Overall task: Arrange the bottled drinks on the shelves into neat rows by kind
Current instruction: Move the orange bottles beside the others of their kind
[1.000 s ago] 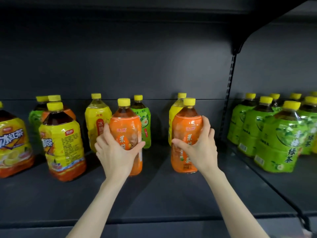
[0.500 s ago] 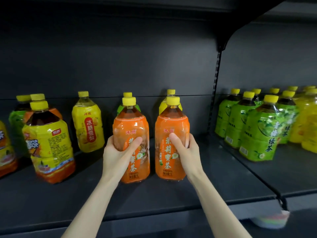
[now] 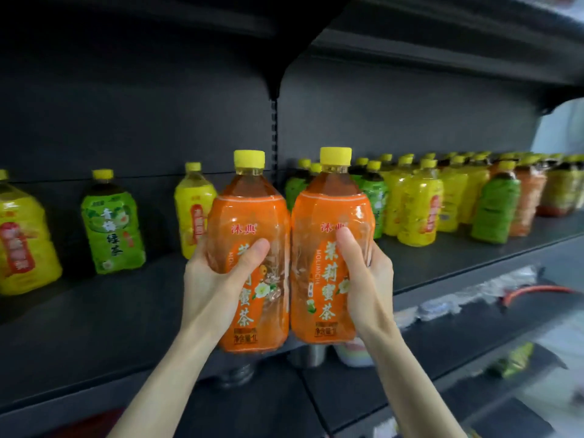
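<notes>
Two orange-labelled tea bottles with yellow caps are held side by side, touching, lifted off the dark shelf [image 3: 126, 314] and close to the camera. My left hand [image 3: 218, 279] grips the left orange bottle [image 3: 249, 222]; my right hand [image 3: 366, 279] grips the right orange bottle [image 3: 328, 216]. On the shelf's left section stand a green-labelled bottle [image 3: 110, 229], a yellow-labelled bottle [image 3: 192, 213] and another yellow one [image 3: 22, 241] at the far left. The right section holds rows of green bottles [image 3: 376, 200], yellow bottles [image 3: 417, 210] and, farther right, orange ones [image 3: 527, 200].
A slotted upright post [image 3: 273, 134] divides the two shelf sections, with a shelf board overhead. Below the front edge lie lower shelves with blurred goods, including a red-orange item [image 3: 537, 290] and a stack of pale bowls [image 3: 354, 352].
Both hands have lifted the two orange bottles off the shelf and brought them together toward the camera. The view has swung right, showing more of the right section.
</notes>
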A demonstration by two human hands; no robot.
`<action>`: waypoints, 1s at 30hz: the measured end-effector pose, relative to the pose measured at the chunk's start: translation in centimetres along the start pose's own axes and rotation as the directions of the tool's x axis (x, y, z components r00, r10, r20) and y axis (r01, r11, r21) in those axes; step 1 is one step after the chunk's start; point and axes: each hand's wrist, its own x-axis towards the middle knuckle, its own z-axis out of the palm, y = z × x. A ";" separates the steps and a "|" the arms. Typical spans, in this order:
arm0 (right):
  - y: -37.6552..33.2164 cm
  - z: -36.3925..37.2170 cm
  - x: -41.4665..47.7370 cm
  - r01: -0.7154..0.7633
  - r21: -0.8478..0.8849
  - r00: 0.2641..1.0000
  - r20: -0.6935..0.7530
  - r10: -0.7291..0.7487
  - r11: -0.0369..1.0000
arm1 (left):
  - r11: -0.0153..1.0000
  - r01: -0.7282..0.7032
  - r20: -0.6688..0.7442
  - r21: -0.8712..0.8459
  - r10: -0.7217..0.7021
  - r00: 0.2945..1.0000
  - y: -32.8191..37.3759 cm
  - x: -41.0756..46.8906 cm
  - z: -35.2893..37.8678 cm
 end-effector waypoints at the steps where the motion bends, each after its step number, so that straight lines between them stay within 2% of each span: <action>1: -0.3 -2.7 -0.1 -0.002 -0.019 1.000 -0.029 0.002 1.000 | 1.000 0.010 0.026 -0.028 -0.009 1.000 -0.1 -1.0 2.4; 5: -1.1 -14.5 -0.6 -0.032 -0.116 0.989 -0.144 0.015 0.993 | 0.990 0.084 0.127 -0.116 -0.069 0.989 -0.9 -5.7 12.8; 12: -2.4 -31.0 1.1 -0.022 -0.201 0.958 -0.283 -0.037 0.979 | 0.974 0.131 0.310 -0.186 -0.068 0.948 -0.6 -10.2 28.9; 20: -1.5 -42.1 8.7 0.016 -0.196 0.939 -0.334 -0.082 0.980 | 0.972 0.069 0.367 -0.223 0.018 0.930 -1.5 -8.0 42.8; 30: 1.6 -54.4 23.3 0.051 -0.226 0.927 -0.351 -0.130 0.973 | 0.963 0.097 0.404 -0.251 0.013 0.915 -6.1 -1.3 61.2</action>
